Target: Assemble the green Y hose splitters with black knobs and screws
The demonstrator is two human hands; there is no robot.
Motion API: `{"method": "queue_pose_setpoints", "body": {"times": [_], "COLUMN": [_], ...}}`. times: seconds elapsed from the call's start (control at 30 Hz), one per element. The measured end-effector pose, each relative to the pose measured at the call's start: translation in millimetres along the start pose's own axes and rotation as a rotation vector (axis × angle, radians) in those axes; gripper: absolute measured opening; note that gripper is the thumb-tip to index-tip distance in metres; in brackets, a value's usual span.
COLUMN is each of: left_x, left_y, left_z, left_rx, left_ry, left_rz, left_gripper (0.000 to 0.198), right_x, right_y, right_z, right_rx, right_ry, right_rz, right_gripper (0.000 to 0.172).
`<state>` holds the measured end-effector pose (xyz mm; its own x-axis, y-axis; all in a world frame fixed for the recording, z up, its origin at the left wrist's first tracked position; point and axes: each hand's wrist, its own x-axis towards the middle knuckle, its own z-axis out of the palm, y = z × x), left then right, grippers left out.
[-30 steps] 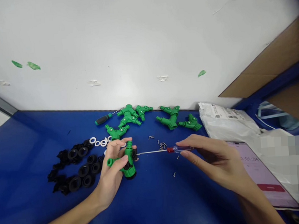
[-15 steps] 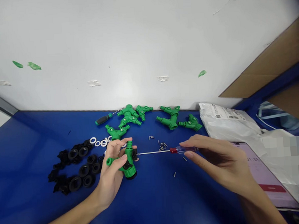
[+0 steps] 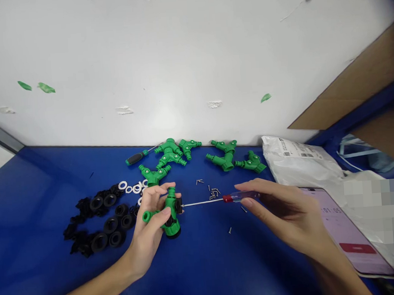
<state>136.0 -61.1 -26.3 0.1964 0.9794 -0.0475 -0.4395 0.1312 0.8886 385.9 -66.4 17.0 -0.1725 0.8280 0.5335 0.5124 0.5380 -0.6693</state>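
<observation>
My left hand [image 3: 148, 234] is closed around a green Y-shaped hose connector [image 3: 171, 216] with black parts on it, held over the table. One black fitting on the connector faces right. In my right hand [image 3: 289, 213] is a screwdriver [image 3: 234, 197] with a clear handle and red collar, gripped between thumb and fingers. Its shaft lies nearly level, and the tip meets a small screw at the black fitting. Several loose screws [image 3: 214, 193] lie on the table just beyond the shaft, and a single screw [image 3: 230, 230] lies nearer to me.
Several green connectors [image 3: 170, 151] rest along the wall, beside a second screwdriver [image 3: 137, 158]. White washers [image 3: 129, 188] and black rings and fittings [image 3: 111, 224] are spread at left. A phone [image 3: 351, 235] and a white plastic bag [image 3: 295, 158] occupy the right side.
The connector and screwdriver have shifted very slightly, with the screwdriver tip a little lower. Both hands keep their grips, and the tip stays at the black fitting.
</observation>
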Motion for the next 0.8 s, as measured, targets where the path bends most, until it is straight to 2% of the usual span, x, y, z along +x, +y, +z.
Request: {"method": "queue_pose_setpoints", "body": {"times": [0.17,0.37,0.57,0.8], "left_x": [1,1,1,1], "left_y": [-2,-3,-3,-4], "left_z": [-0.7,0.3,-1.2,-1.1], "left_rx": [0.019,0.022,0.028,0.041], "left_ry": [0.005,0.010,0.031,0.029], "left_rz": [0.007,0.002,-0.003,0.002], "left_gripper": [0.011,0.011,0.008,0.008], "right_x": [-1,-1,-2,-3], "right_y": [-4,-8,-5,-11], "right_z": [3,5,1,4], "right_rx": [-0.136,-0.125,-0.080,-0.213], "right_ry": [0.028,0.038,-0.060,-0.049], "right_rz": [-0.048,-0.115,-0.063,-0.063], "right_gripper": [0.013,0.025,0.024,0.013]}}
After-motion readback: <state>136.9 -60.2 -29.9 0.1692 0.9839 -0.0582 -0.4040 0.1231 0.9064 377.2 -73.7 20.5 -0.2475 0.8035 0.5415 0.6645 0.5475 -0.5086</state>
